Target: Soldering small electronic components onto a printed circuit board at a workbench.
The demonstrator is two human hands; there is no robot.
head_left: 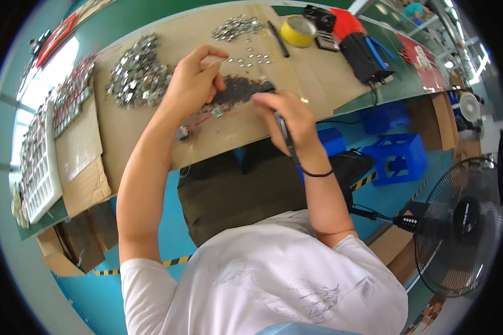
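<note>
A black corded pen-shaped tool is gripped in my right hand, its cable running back along my wrist. Its exact kind does not show. My left hand is over the cardboard sheet with fingers bent and apart, and I see nothing held in it. Between my hands lies a heap of small dark pieces. Just in front of it is a small green circuit board with red wires. One wire leads to a small silver part near the table's front edge.
Shiny metal pieces pile up at left, with another heap at the back. Yellow tape, a black pen and a black box stand back right. A white tray is far left; a fan is at right.
</note>
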